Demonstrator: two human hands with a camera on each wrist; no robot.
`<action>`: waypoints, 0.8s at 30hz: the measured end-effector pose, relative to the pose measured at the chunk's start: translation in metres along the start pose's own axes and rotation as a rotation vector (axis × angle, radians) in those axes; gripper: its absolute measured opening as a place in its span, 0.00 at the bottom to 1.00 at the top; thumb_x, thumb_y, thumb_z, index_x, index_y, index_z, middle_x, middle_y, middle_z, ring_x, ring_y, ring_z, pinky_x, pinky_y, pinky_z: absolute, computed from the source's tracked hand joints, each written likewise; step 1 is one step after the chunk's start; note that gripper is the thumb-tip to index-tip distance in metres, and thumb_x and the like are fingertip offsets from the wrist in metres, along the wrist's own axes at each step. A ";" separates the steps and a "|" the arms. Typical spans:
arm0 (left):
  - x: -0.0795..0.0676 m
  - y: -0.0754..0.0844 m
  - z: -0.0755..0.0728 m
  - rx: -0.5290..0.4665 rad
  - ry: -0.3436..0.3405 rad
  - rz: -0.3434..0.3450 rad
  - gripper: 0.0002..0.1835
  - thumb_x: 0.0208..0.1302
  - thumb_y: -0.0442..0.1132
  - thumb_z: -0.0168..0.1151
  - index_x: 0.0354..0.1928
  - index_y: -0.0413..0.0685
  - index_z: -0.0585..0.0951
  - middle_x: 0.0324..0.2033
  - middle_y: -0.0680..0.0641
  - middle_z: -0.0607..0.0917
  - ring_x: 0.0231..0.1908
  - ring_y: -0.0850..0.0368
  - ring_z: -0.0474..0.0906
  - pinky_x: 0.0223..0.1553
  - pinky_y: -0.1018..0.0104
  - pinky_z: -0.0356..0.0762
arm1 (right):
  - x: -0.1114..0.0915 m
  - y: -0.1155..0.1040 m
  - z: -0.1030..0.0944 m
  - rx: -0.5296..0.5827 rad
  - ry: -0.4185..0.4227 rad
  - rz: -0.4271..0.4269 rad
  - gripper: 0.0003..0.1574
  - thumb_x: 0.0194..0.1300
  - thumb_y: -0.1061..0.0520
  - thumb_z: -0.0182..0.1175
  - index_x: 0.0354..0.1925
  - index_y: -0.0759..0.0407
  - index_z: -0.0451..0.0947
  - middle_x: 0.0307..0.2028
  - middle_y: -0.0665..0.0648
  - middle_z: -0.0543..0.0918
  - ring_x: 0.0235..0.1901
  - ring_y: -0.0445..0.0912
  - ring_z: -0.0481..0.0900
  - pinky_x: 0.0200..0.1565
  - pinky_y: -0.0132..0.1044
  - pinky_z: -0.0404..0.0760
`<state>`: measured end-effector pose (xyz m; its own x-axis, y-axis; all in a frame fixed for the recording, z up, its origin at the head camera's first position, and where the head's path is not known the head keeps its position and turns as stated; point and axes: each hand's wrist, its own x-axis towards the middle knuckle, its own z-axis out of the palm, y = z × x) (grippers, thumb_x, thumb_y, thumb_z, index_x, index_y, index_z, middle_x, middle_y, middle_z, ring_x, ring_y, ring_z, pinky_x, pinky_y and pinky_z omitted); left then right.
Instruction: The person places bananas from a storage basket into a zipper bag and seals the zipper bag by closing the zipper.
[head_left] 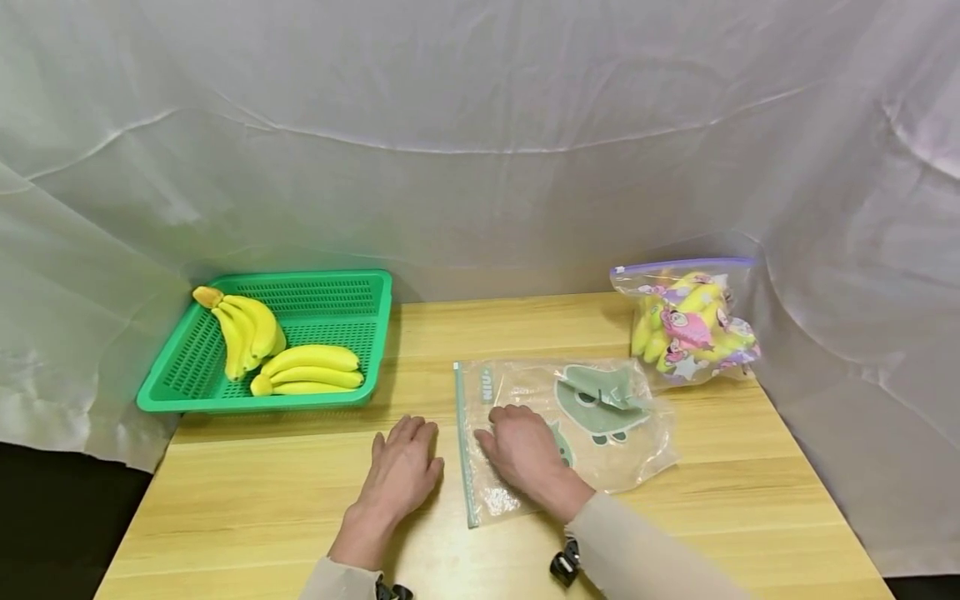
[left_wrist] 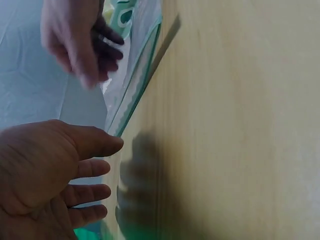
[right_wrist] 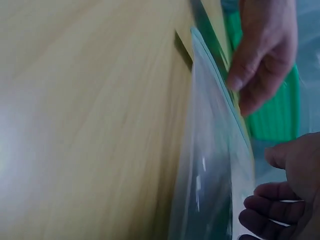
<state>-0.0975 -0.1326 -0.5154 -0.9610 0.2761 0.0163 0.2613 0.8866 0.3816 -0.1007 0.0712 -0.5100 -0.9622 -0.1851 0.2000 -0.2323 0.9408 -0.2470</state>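
Observation:
A clear zip bag [head_left: 525, 383] with green cartoon prints and a green slider edge lies flat on the wooden table. My right hand [head_left: 525, 446] hovers over the bag near its zip end, fingers loosely bent and gripping nothing; whether it touches the plastic I cannot tell. Left of the zip edge is my left hand [head_left: 401, 471], low over the bare wood with its fingers extended. In the left wrist view the left hand's thumb and fingers [left_wrist: 92, 192] are apart, holding nothing. The right wrist view shows the right hand [right_wrist: 295, 190] beside the bag, also with nothing between its fingers.
A green plastic basket [head_left: 381, 333] at the back left holds two bunches of bananas [head_left: 251, 325]. At the back right stands a purple-zipped bag [head_left: 690, 325] with bananas inside. Grey cloth [head_left: 480, 192] hangs behind and on both sides of the table [head_left: 270, 492].

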 end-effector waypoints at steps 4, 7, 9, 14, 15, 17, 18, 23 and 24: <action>-0.002 -0.004 0.003 0.022 -0.007 0.021 0.29 0.61 0.46 0.66 0.62 0.43 0.74 0.64 0.39 0.73 0.69 0.38 0.61 0.64 0.32 0.58 | 0.011 -0.019 0.012 -0.051 -0.062 0.038 0.32 0.63 0.32 0.59 0.38 0.61 0.78 0.32 0.58 0.82 0.34 0.53 0.79 0.37 0.46 0.78; -0.002 -0.006 0.004 0.030 -0.008 0.029 0.29 0.61 0.46 0.66 0.62 0.41 0.75 0.64 0.38 0.73 0.69 0.36 0.62 0.64 0.33 0.60 | 0.017 -0.027 0.020 -0.088 -0.094 0.097 0.39 0.59 0.27 0.59 0.40 0.62 0.77 0.32 0.58 0.81 0.36 0.53 0.79 0.38 0.47 0.77; -0.003 -0.007 0.005 0.033 -0.013 0.029 0.28 0.61 0.46 0.66 0.61 0.41 0.75 0.64 0.38 0.73 0.68 0.36 0.62 0.65 0.34 0.60 | 0.020 -0.030 0.024 -0.096 -0.114 0.142 0.39 0.57 0.27 0.60 0.40 0.62 0.77 0.33 0.58 0.81 0.36 0.53 0.78 0.39 0.49 0.76; -0.002 -0.005 0.005 0.024 -0.020 0.028 0.27 0.62 0.45 0.65 0.61 0.42 0.76 0.64 0.38 0.73 0.68 0.36 0.63 0.65 0.34 0.60 | 0.024 -0.027 0.023 -0.073 -0.145 0.181 0.23 0.58 0.39 0.59 0.32 0.59 0.78 0.28 0.57 0.82 0.31 0.53 0.80 0.36 0.50 0.75; -0.001 -0.005 0.004 0.017 -0.020 0.020 0.26 0.62 0.46 0.65 0.60 0.42 0.76 0.63 0.38 0.73 0.68 0.37 0.64 0.64 0.34 0.60 | 0.024 -0.026 0.021 -0.051 -0.144 0.179 0.20 0.58 0.42 0.58 0.29 0.57 0.77 0.25 0.56 0.81 0.28 0.52 0.80 0.34 0.50 0.75; 0.000 -0.003 0.001 -0.004 -0.011 -0.005 0.25 0.64 0.48 0.63 0.60 0.43 0.77 0.62 0.39 0.75 0.67 0.38 0.65 0.64 0.34 0.60 | 0.025 -0.024 0.015 -0.006 -0.131 0.166 0.16 0.58 0.46 0.58 0.22 0.54 0.73 0.19 0.54 0.77 0.22 0.50 0.77 0.31 0.49 0.75; 0.001 -0.001 0.000 -0.022 -0.003 -0.020 0.24 0.66 0.49 0.62 0.59 0.44 0.77 0.61 0.40 0.76 0.66 0.39 0.67 0.63 0.34 0.61 | 0.024 -0.023 0.012 0.023 -0.125 0.163 0.15 0.58 0.47 0.58 0.20 0.53 0.70 0.18 0.52 0.75 0.20 0.48 0.76 0.30 0.48 0.75; 0.006 0.010 -0.012 -0.151 0.061 -0.060 0.21 0.69 0.54 0.57 0.52 0.47 0.82 0.54 0.44 0.82 0.58 0.43 0.76 0.57 0.41 0.71 | 0.023 -0.022 -0.013 0.141 -0.062 0.149 0.14 0.58 0.50 0.59 0.19 0.49 0.68 0.16 0.47 0.71 0.18 0.44 0.70 0.30 0.45 0.75; 0.007 0.013 -0.016 -0.184 0.069 -0.060 0.21 0.69 0.55 0.57 0.51 0.48 0.83 0.53 0.44 0.83 0.57 0.43 0.77 0.56 0.43 0.73 | 0.023 -0.022 -0.018 0.152 -0.047 0.144 0.13 0.58 0.51 0.59 0.20 0.48 0.68 0.16 0.46 0.72 0.19 0.43 0.70 0.30 0.44 0.75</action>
<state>-0.1026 -0.1252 -0.4958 -0.9798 0.1935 0.0496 0.1889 0.8162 0.5460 -0.1148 0.0511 -0.4826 -0.9918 -0.0681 0.1083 -0.1070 0.9056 -0.4105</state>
